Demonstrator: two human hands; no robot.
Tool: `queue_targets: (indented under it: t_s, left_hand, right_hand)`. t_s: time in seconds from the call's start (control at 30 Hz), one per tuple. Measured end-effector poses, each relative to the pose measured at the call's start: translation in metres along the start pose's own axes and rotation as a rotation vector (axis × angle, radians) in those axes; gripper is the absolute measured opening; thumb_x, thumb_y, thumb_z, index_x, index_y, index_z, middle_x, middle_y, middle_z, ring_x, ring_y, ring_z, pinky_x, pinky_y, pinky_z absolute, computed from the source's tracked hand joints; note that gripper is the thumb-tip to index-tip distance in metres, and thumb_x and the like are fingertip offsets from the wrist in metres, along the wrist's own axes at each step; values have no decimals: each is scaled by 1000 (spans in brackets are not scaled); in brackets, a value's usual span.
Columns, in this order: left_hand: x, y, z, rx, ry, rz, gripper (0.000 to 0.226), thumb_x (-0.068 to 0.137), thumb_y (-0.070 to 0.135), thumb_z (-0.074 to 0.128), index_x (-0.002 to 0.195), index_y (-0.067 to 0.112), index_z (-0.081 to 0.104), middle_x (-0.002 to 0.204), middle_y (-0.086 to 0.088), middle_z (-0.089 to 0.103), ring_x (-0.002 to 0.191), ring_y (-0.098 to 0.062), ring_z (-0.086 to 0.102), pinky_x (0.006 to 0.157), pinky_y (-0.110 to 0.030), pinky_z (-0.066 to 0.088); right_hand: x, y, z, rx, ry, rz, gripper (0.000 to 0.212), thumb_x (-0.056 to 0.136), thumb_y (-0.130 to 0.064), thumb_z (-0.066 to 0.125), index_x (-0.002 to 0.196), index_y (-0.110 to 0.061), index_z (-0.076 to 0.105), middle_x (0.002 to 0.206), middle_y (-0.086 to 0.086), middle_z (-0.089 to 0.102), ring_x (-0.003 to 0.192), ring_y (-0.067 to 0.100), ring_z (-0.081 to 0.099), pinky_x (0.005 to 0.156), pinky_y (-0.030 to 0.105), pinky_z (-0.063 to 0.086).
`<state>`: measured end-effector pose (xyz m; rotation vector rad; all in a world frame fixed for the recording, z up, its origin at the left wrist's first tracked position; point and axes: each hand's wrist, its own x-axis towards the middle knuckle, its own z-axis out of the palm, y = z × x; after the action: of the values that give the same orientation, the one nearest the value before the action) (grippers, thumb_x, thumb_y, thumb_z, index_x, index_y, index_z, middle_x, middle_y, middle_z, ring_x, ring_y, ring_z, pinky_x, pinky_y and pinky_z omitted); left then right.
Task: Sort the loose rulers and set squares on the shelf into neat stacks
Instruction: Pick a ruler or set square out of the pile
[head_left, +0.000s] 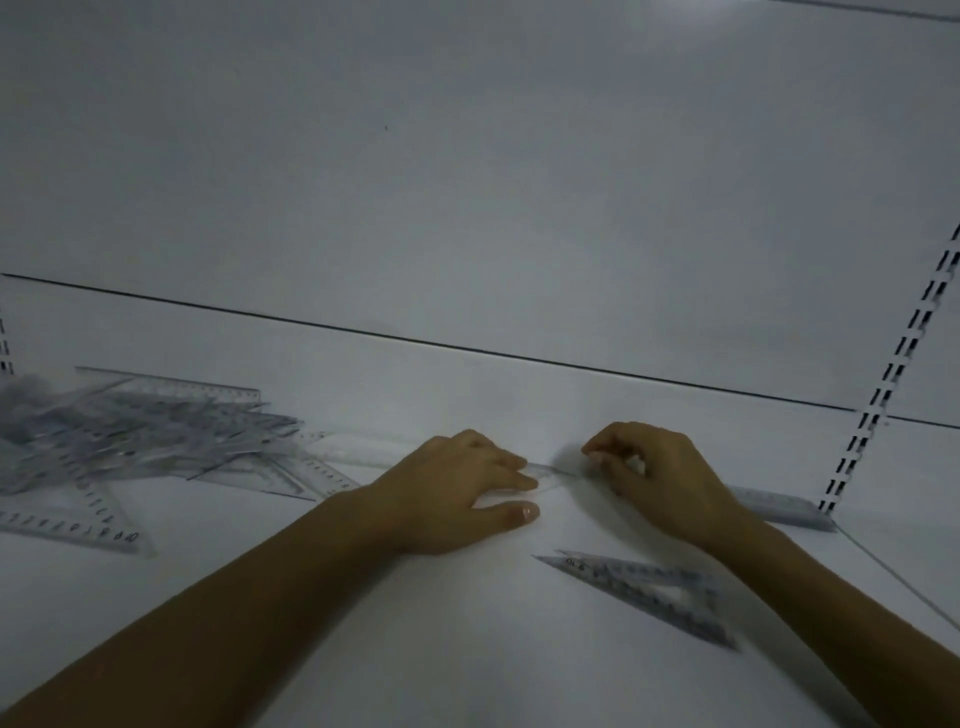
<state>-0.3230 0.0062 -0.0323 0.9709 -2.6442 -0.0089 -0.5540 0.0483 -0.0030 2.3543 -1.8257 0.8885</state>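
Observation:
A loose heap of clear rulers and set squares (130, 441) lies at the shelf's left. A small stack of clear set squares (649, 592) sits near the front right, below my right forearm. A stack of rulers (779, 506) runs along the back right, its near end hidden under my right hand. My left hand (457, 499) lies flat with straight fingers, its tips touching a clear ruler (550, 472) between both hands. My right hand (654, 473) has curled fingers pinching that ruler's other end.
The white shelf (467, 649) meets a white back panel (467, 208). A slotted upright (883, 384) stands at the back right and another at the far left edge. A seam line runs along the shelf's right side.

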Motion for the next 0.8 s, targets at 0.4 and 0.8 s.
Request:
queue_targets:
  t_s: [0.4,0.8]
  left_hand:
    - [2,-8,3,-60,-59,-108,58,81,62,24,126,37,50,132,18,48,118,-4,41,101,-27,33]
    - [-19,-12,-52,212,-158,-14,57,93,57,37,143,31,30,150,6,30,132,-14,32,107,-33,29]
  right_hand:
    - [-3,5,-13,-172,37,-40,25,93,-35,53,110,-22,66,103,-5,68,92,11,61,85,28,44]
    - [11,-96,-39,-216,-23,-247,30,92,-43,53,116,-28,60,105,-9,65,95,10,60,78,28,47]
